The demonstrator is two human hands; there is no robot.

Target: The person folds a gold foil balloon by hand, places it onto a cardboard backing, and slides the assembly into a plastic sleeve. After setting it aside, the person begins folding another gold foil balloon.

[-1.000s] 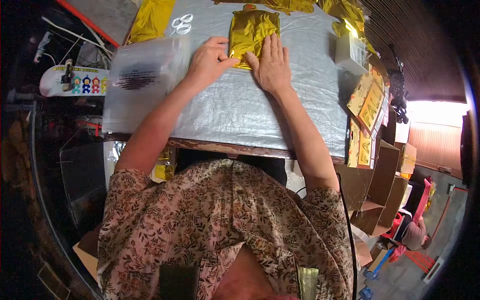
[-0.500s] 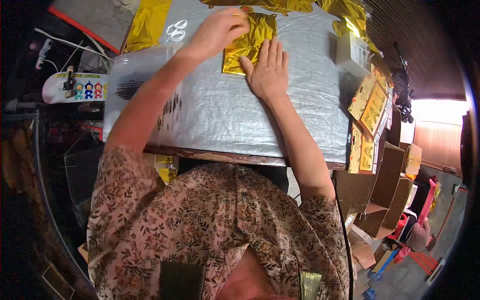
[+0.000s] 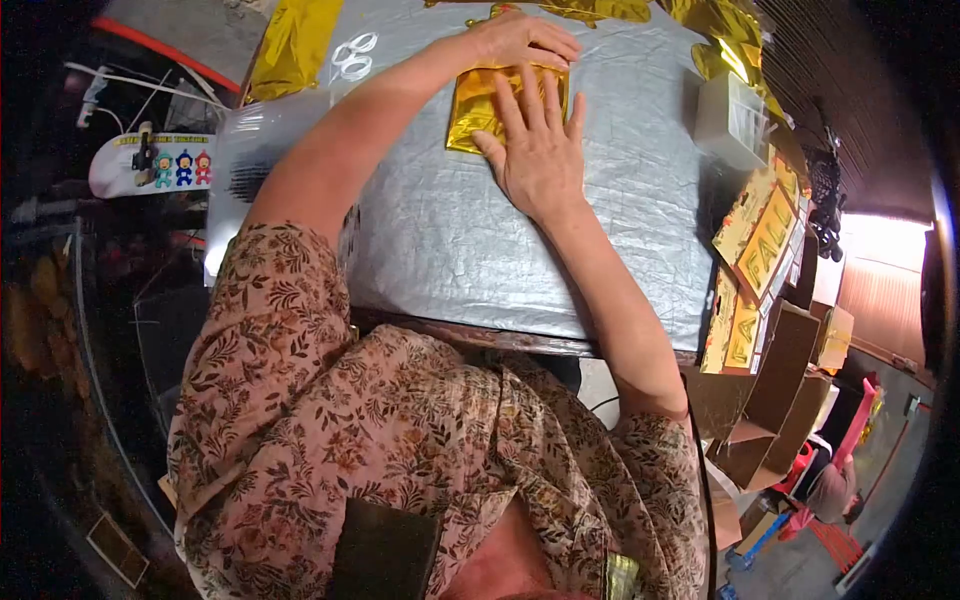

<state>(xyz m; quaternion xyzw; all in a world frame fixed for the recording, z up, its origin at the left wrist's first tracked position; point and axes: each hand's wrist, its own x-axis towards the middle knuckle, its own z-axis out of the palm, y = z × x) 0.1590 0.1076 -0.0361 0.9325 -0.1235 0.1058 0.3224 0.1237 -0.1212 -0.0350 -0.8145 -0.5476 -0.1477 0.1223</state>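
A square of shiny gold foil (image 3: 478, 112), creased and flat like a wrapped packet, lies near the far side of the silver-covered table (image 3: 450, 240). My right hand (image 3: 540, 165) rests palm down on its right part, fingers spread and pointing away from me. Across the packet's far edge lies my left hand (image 3: 520, 40), its fingers stretched to the right and touching the foil just beyond my right fingertips. Whatever is inside the foil is hidden.
More gold foil (image 3: 295, 45) hangs at the far left corner, near white ring shapes (image 3: 355, 57). At right stand a clear plastic box (image 3: 735, 115) and "FALL" signs (image 3: 765, 235), with cardboard boxes (image 3: 775, 390) below. Another person (image 3: 832, 490) is in the right background.
My left hand has moved right and down onto the packet's far edge, its raised fingers now lying across it. My right hand stays on the foil with fingers spread wider. The view has shifted slightly.
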